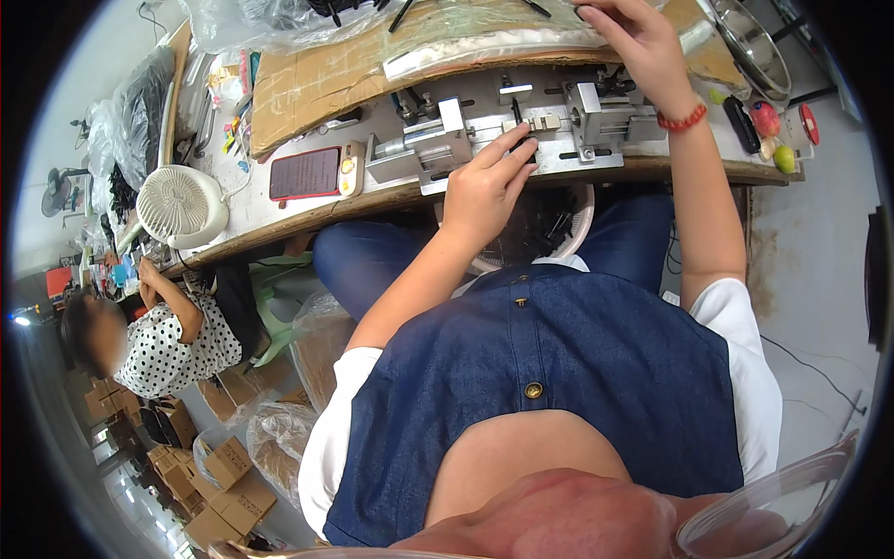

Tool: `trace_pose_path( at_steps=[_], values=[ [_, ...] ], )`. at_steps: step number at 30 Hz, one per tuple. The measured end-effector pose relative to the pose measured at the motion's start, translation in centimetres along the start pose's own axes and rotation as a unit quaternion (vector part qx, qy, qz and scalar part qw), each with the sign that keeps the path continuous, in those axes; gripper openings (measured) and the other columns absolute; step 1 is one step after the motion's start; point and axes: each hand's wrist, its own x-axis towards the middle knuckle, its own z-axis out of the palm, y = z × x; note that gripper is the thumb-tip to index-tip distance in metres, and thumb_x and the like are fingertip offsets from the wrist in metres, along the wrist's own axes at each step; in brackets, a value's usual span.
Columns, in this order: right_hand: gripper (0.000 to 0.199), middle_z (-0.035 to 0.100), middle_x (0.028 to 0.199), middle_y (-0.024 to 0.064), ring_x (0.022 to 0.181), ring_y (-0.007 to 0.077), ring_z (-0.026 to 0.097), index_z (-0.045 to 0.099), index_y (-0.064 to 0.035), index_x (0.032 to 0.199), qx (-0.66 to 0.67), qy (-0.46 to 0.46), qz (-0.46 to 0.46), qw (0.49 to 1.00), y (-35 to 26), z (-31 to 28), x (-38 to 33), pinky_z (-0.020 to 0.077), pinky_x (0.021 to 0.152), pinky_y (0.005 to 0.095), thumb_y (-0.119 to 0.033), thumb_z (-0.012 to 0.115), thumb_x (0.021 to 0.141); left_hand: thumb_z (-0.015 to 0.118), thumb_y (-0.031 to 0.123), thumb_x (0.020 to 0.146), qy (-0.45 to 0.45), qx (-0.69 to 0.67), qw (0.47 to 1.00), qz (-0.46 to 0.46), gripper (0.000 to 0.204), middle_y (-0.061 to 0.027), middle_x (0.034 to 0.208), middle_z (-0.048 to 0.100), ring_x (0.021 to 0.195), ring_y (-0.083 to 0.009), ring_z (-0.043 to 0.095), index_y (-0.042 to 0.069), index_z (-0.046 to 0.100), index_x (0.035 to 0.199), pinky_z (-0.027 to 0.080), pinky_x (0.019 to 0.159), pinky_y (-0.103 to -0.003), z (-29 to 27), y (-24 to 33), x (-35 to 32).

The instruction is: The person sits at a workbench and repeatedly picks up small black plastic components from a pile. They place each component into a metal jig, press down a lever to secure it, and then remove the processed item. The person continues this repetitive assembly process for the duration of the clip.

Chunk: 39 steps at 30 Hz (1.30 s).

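Observation:
A grey metal fixture (577,130) with clamp blocks and a cylinder stands at the bench's front edge. My left hand (484,182) rests on its middle, fingertips pinching a small dark part at the central slot. My right hand (643,47), with a red bead bracelet at the wrist, reaches farther back over a clear plastic bag (484,47) lying on a cardboard sheet (317,84); whether it grips anything is hidden. A white basket (559,233) of small black parts sits on my lap beneath the bench.
A phone in a red case (305,173) and a white desk fan (182,205) lie at the left of the bench. Fruit (766,119) and a metal bowl (750,37) sit at the right. Another person in a dotted top (177,340) works left; cardboard boxes (223,475) cover the floor.

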Motion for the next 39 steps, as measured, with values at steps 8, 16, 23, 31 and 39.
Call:
trace_pose_path(
  at_steps=[8, 16, 23, 31, 39],
  values=[
    [0.021, 0.07, 0.105, 0.0051, 0.087, 0.0117, 0.065, 0.074, -0.0053, 0.116, 0.103, -0.031, -0.004, 0.994, -1.4, 3.3, -10.1, 0.0525, 0.074, 0.0246, -0.005, 0.07, 0.095, 0.072, 0.007, 0.089, 0.087, 0.076, 0.992, 0.051, 0.023, -0.0064, 0.107, 0.073, 0.08, -0.0261, 0.071, 0.012, 0.075, 0.112, 0.056, 0.067, -0.033, -4.7, -1.2, 6.9],
    [0.024, 0.064, 0.127, 0.0083, 0.11, 0.0301, 0.057, 0.069, -0.0062, 0.109, -0.246, -0.091, -0.16, 0.952, 0.2, 8.3, -12.4, 0.0516, 0.096, 0.0378, -0.004, 0.072, 0.086, 0.069, 0.03, 0.092, 0.043, 0.307, 0.948, -0.067, 0.03, -0.021, 0.101, 0.071, 0.097, -0.0423, 0.068, 0.002, 0.073, 0.1, 0.054, 0.087, -0.051, -8.0, -8.0, 19.2],
    [0.026, 0.066, 0.121, 0.0082, 0.107, 0.0294, 0.057, 0.066, -0.0044, 0.111, -0.33, -0.108, -0.199, 0.916, 0.8, 8.4, -11.8, 0.0516, 0.097, 0.038, -0.01, 0.072, 0.086, 0.071, 0.038, 0.091, 0.025, 0.321, 0.942, -0.093, 0.037, -0.0211, 0.099, 0.071, 0.096, -0.0419, 0.068, 0.001, 0.071, 0.095, 0.054, 0.086, -0.052, -6.6, -7.4, 20.4],
    [0.02, 0.068, 0.115, 0.01, 0.103, 0.0312, 0.062, 0.071, -0.0052, 0.104, -0.304, 0.075, -0.242, 0.918, 1.5, 2.3, -2.5, 0.0504, 0.093, 0.0424, -0.02, 0.075, 0.091, 0.074, 0.014, 0.09, 0.076, 0.043, 0.994, -0.06, 0.02, -0.0101, 0.105, 0.075, 0.083, -0.0234, 0.073, 0.008, 0.075, 0.108, 0.059, 0.071, -0.036, -8.9, -3.7, 13.5],
    [0.018, 0.068, 0.094, 0.0162, 0.096, 0.0369, 0.061, 0.072, -0.0027, 0.096, -0.383, 0.023, -0.121, 0.915, 6.4, -1.5, 5.8, 0.0502, 0.088, 0.0459, -0.017, 0.074, 0.085, 0.076, 0.003, 0.087, -0.032, -0.094, 0.995, 0.01, 0.023, -0.0102, 0.113, 0.067, 0.077, -0.0215, 0.071, 0.009, 0.076, 0.109, 0.058, 0.068, -0.032, -3.7, 1.2, 1.8]
  ],
)
